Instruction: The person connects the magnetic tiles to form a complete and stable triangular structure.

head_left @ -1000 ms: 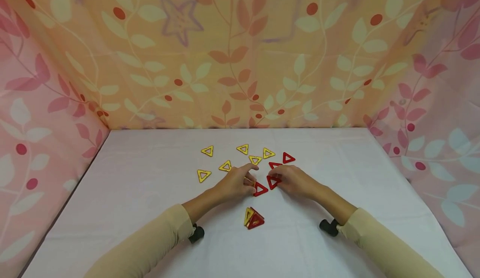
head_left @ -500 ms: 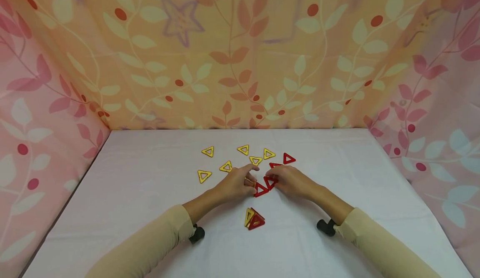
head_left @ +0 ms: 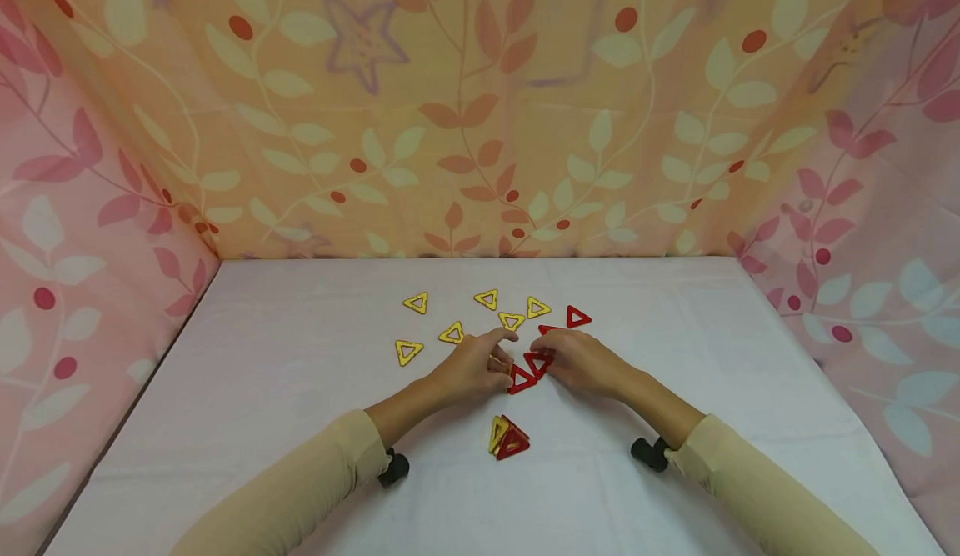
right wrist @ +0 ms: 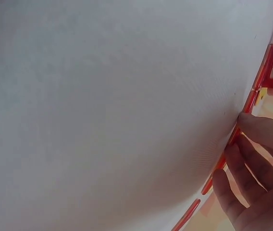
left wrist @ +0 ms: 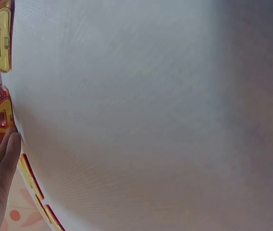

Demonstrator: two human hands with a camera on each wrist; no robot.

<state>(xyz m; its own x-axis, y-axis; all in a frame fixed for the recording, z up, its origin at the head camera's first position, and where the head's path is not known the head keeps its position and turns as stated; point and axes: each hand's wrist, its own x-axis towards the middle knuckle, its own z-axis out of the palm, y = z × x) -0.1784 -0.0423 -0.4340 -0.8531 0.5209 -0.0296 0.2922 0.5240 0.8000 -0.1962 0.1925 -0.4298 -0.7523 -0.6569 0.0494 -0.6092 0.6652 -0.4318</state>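
Observation:
In the head view, my left hand [head_left: 468,368] holds a red triangular tile [head_left: 521,381] at its left side. A yellow tile [left wrist: 6,126] lies against a red one between that hand's thumb and fingers [left wrist: 2,163] in the left wrist view. My right hand [head_left: 588,363] pinches another red triangle [head_left: 536,363], just up and right of the first, their edges meeting or nearly so. Seen from the right wrist, the thumb and fingers [right wrist: 252,178] are at the tile's thin edge. Part of a further red triangle [head_left: 549,330] shows behind the right fingertips.
Several yellow triangles [head_left: 408,352] lie flat beyond and left of the hands, and a red one [head_left: 577,317] at the back right. Nearer the front is an overlapping pile of yellow and red triangles [head_left: 513,443] on the white tabletop [head_left: 300,314]. Patterned cloth [head_left: 465,156] surrounds the table.
My right hand has slid a little to the left with its red triangle, closing the gap to the tile at my left hand. The left hand has stayed in place.

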